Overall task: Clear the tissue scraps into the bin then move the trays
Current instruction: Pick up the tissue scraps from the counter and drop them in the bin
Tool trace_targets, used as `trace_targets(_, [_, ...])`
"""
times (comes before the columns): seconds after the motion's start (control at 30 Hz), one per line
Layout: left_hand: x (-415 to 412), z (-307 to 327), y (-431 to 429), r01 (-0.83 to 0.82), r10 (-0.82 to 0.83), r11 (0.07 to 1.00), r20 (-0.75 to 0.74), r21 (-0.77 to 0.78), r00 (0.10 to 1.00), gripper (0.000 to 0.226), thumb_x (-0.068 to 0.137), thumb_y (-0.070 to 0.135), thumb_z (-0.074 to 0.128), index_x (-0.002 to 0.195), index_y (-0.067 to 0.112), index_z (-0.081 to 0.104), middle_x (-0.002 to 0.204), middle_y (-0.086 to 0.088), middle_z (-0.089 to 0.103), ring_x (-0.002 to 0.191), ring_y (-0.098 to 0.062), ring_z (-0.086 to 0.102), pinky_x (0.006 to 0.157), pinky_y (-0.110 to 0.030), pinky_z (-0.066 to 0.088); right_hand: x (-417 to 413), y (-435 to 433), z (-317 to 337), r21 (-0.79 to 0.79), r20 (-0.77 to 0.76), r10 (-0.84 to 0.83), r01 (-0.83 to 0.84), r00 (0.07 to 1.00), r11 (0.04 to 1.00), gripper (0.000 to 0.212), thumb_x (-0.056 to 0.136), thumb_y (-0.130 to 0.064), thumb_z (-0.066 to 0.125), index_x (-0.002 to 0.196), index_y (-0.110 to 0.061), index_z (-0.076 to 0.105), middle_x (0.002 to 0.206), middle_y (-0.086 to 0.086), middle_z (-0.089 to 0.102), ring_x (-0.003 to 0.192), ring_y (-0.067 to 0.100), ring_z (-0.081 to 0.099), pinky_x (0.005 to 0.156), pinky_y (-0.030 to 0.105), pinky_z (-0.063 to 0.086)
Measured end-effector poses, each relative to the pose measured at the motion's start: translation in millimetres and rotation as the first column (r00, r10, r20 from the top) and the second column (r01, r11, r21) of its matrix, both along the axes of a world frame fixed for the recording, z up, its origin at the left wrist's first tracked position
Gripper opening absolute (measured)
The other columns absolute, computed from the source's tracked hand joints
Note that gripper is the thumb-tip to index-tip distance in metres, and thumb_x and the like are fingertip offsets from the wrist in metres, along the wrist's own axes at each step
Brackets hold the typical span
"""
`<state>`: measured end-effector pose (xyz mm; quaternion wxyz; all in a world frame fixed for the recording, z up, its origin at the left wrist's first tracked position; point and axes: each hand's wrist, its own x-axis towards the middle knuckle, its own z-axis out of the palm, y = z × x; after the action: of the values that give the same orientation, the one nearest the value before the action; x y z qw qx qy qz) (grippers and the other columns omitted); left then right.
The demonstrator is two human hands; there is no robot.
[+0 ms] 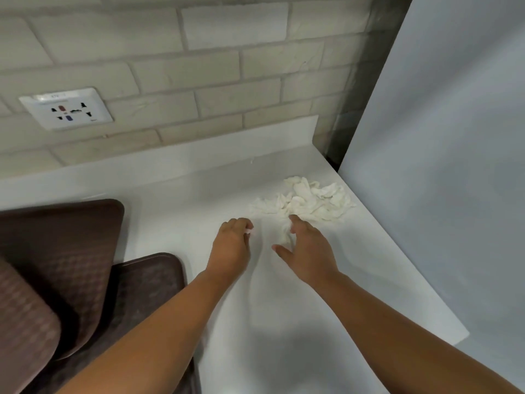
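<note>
A pile of crumpled white tissue scraps (pixel 306 201) lies on the white counter (pixel 184 194) near its right edge. My left hand (pixel 231 245) rests on the counter just left of the pile, fingers curled around a small white scrap. My right hand (pixel 308 250) sits at the near edge of the pile, fingers spread, with a scrap (pixel 284 233) under its fingertips. Several dark brown trays (pixel 65 251) overlap at the left side of the counter. No bin is in view.
A brick-tiled wall with a white power socket (pixel 66 109) backs the counter. A tall pale panel (pixel 440 166) stands along the counter's right edge, close to the tissue pile.
</note>
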<state>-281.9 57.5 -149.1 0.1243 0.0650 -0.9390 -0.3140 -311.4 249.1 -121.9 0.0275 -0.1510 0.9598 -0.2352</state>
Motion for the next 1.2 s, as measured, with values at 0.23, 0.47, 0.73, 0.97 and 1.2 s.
trace_targets(0.23, [14, 12, -16, 0.005, -0.011, 0.999, 0.145, 0.045, 0.989, 0.029, 0.09, 0.002, 0.048, 0.107, 0.014, 0.069, 0.104, -0.004, 0.064, 0.098, -0.022, 0.06, 0.079, -0.02, 0.039, 9, -8, -11, 0.053, -0.104, 0.066, -0.061, 0.992, 0.997, 0.01, 0.088, -0.021, 0.064, 0.09, -0.013, 0.07, 0.093, 0.005, 0.06, 0.087, 0.026, 0.06, 0.071, 0.034, 0.052])
trace_targets(0.47, [22, 37, -6, -0.151, 0.118, 0.974, 0.191, 0.17, 0.974, 0.021, 0.096, 0.01, 0.042, 0.089, 0.006, 0.062, 0.087, -0.003, 0.062, 0.08, -0.021, 0.055, 0.069, -0.026, 0.037, 29, 0, 24, -0.25, 0.046, 0.129, -0.114, 0.991, 0.962, 0.005, 0.096, -0.016, 0.048, 0.092, -0.018, 0.047, 0.093, 0.009, 0.065, 0.078, 0.024, 0.061, 0.069, 0.036, 0.05])
trace_targets(0.73, [39, 70, 13, -0.141, 0.096, 0.964, 0.201, 0.224, 0.975, 0.025, 0.091, 0.007, 0.042, 0.082, 0.005, 0.065, 0.081, -0.005, 0.067, 0.072, -0.021, 0.058, 0.06, -0.025, 0.042, 43, 19, 84, -0.443, 0.227, 0.056, 0.052, 0.972, 0.895, 0.03, 0.094, -0.008, 0.044, 0.118, -0.026, 0.041, 0.097, 0.007, 0.06, 0.059, 0.013, 0.049, 0.054, 0.02, 0.041])
trace_targets(0.97, [61, 107, 67, -0.133, 0.007, 0.852, 0.242, 0.507, 0.97, 0.032, 0.092, 0.029, 0.04, 0.067, 0.011, 0.048, 0.062, 0.001, 0.045, 0.057, -0.019, 0.038, 0.061, -0.03, 0.035, 67, 70, 92, -0.43, 0.062, 0.041, -0.011, 0.997, 0.903, 0.006, 0.099, -0.018, 0.051, 0.097, -0.022, 0.056, 0.104, -0.008, 0.063, 0.102, 0.01, 0.058, 0.071, 0.002, 0.038])
trace_targets(1.2, [102, 118, 164, 0.079, -0.155, 0.899, 0.145, 0.431, 0.977, 0.064, 0.096, 0.062, 0.042, 0.059, 0.009, 0.044, 0.055, 0.002, 0.048, 0.05, -0.013, 0.041, 0.055, -0.026, 0.038, 127, 160, 91, -0.455, 0.122, -0.076, 0.124, 0.99, 0.882, 0.023, 0.102, -0.013, 0.039, 0.098, -0.026, 0.058, 0.077, -0.005, 0.066, 0.066, 0.015, 0.06, 0.065, 0.033, 0.055])
